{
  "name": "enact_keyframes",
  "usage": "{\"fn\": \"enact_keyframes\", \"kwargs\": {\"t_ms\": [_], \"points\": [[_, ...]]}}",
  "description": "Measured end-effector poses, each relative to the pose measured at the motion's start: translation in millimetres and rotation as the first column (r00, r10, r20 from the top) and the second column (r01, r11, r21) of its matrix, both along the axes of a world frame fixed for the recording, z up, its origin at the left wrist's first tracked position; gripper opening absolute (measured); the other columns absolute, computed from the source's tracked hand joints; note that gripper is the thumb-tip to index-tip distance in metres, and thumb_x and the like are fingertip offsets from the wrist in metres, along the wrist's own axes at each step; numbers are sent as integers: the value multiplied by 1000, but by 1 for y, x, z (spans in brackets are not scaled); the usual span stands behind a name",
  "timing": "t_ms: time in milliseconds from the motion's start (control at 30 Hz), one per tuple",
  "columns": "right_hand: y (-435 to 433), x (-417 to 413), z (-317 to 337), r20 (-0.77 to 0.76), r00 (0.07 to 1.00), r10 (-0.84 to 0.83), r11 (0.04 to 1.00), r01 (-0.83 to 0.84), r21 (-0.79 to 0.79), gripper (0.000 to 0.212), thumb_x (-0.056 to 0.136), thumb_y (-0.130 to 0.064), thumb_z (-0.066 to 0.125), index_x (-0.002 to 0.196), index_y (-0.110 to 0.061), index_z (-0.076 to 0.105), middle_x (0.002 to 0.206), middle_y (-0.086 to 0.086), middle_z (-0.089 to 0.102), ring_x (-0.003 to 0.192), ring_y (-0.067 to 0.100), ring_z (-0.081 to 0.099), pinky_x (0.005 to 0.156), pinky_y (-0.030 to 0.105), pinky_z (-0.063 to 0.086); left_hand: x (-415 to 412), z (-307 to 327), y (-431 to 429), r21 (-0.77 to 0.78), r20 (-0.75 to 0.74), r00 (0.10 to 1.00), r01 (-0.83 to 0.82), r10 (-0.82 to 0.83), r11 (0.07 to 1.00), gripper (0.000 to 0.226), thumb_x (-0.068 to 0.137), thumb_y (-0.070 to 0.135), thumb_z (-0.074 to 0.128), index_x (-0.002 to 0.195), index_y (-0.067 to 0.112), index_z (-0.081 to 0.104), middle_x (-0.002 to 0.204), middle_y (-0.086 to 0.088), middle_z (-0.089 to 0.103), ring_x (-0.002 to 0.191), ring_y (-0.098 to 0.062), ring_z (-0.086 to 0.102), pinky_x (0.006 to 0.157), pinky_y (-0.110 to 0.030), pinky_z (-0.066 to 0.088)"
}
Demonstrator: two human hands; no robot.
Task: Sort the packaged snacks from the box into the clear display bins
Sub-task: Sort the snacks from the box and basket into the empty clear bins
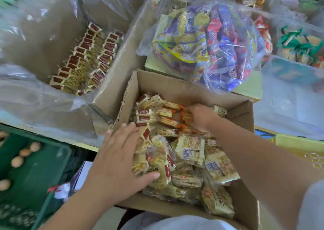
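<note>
Cardboard box point(166, 87) is holding the snack packets point(191, 150); left hand point(115, 159) is pressing them flat-fingered, right hand point(201, 117) is curling round orange-ended packets point(182, 117). Gathering; next probably lifting toward a clear bin point(298, 98).

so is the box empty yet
No, the box is heaped with packs, with the left hand and right hand on them.
</note>
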State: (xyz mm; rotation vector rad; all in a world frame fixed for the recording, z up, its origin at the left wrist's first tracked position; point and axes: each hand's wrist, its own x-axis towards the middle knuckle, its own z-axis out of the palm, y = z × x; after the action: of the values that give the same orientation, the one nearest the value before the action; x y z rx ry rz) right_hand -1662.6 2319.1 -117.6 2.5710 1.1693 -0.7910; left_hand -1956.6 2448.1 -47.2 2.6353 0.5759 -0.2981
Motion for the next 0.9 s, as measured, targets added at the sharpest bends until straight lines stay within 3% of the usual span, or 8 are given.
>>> {"fn": "enact_keyframes", "kwargs": {"t_ms": [100,167,233,367,567,700,800,900], "points": [[-7,1,-15,54,998,-32,999,34,-25,66,80,-38,79,135,-12,53,130,13,60,117,33,59,98,39,49,22,15,3,-110,152,985,-63,79,992,94,78,85,37,156,31,34,163,14,28,150,-8,21,122,-31,12],[-11,0,-25,65,998,-24,999,26,-27,98,72,-51,84,149,-9,39,136,14,52,125,35,51,108,41,41,47,20,6,-173,194,976,-63,96,983,77,86,75,38,148,31,44,154,13,41,142,-6,34,115,-31,29],[-15,-3,-34,88,996,-4,1000,6,-24,117,71,-57,82,158,-7,22,142,15,41,129,36,43,112,44,36,81,15,10,-216,202,977,-25,70,976,59,93,64,44,141,31,52,146,13,49,134,-4,42,107,-29,35],[-23,-12,-44,144,988,55,998,-53,-19,115,73,-55,78,158,-7,18,141,13,33,128,34,38,108,44,40,155,-15,12,-236,78,996,67,-50,970,41,101,42,57,138,25,58,141,4,57,126,-18,54,104,-36,44],[-32,-15,-56,99,995,3,995,-12,97,112,72,-50,78,156,-12,15,157,13,23,145,33,23,119,43,28,206,-76,9,-101,-185,955,216,-232,971,54,96,34,68,143,12,51,145,-10,51,133,-30,50,108,-38,42],[-34,-12,-61,93,995,-23,990,10,143,127,67,-60,80,159,-9,9,155,9,27,142,29,28,118,41,29,205,-99,20,74,-262,925,303,-275,950,89,81,38,83,153,10,39,155,-12,40,142,-32,42,117,-41,39],[-34,-9,-63,95,995,-20,990,7,138,134,64,-66,79,160,-8,4,153,10,28,141,30,28,118,42,28,206,-104,24,186,-316,902,364,-295,913,103,76,51,82,156,11,30,154,-10,37,139,-32,42,113,-43,42],[-33,-7,-64,93,996,-15,992,4,126,137,62,-70,78,159,-7,6,150,11,28,140,31,28,119,43,27,210,-106,23,237,-358,888,385,-288,892,99,77,50,81,154,13,32,148,-7,38,133,-31,45,106,-45,44]]}}
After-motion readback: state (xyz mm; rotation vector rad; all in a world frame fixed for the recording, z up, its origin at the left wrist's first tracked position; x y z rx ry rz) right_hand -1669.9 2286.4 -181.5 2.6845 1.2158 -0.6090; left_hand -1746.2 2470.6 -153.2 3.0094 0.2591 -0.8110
